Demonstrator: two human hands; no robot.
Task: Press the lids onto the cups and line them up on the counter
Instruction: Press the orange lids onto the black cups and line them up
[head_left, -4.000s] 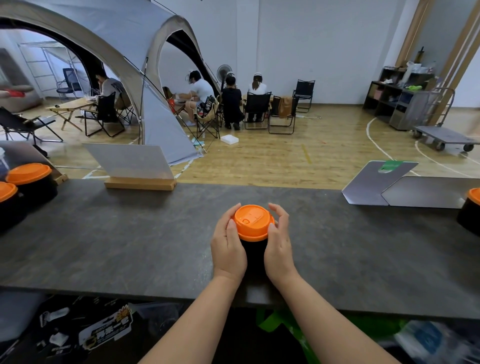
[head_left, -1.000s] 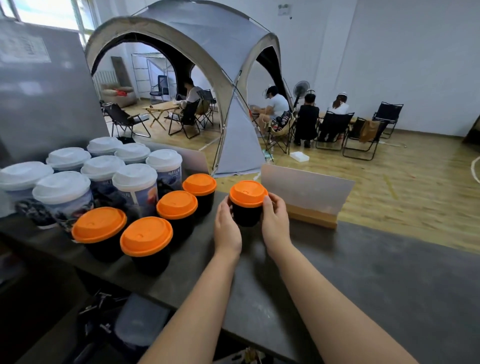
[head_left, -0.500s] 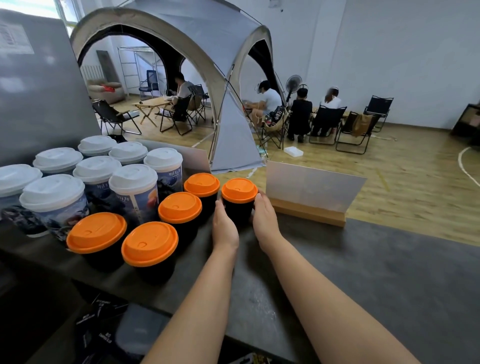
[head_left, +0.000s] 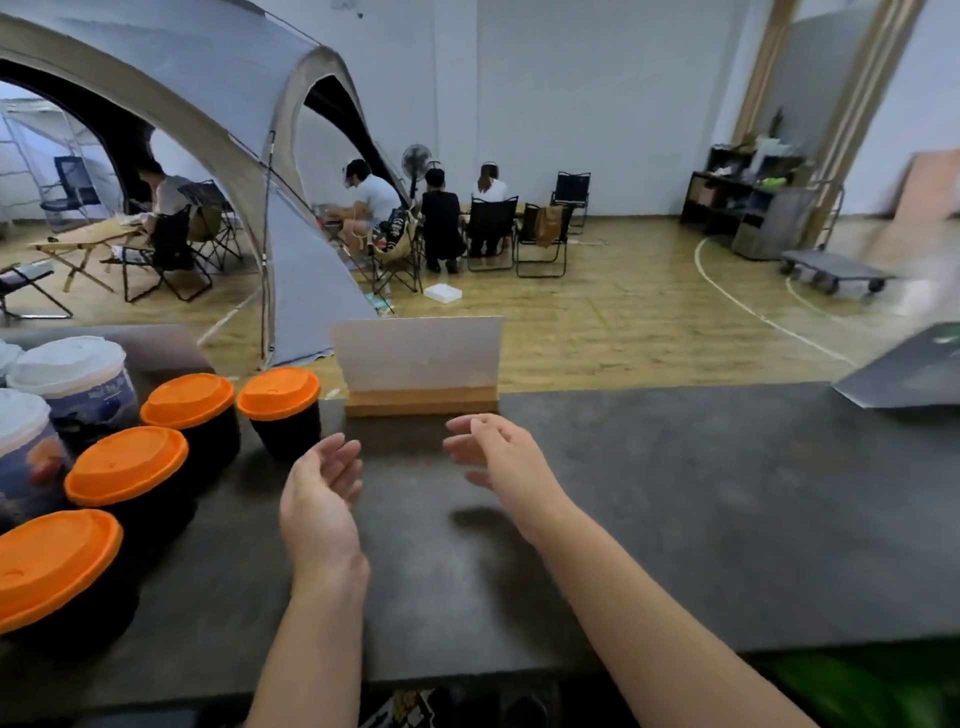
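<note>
We see both forearms reach in from the bottom edge, left hand (head_left: 319, 499) and right hand (head_left: 501, 462) hovering empty over the tabletop (head_left: 675, 519), fingers loosely spread. The orange-lidded cups (head_left: 280, 410) stand at left; the frame edge cuts off the nearest.

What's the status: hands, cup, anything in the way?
Left hand and right hand open, off the cup. Orange-lidded cup stands on counter beside its neighbour. Sign stand just right of it; nothing blocking.
</note>
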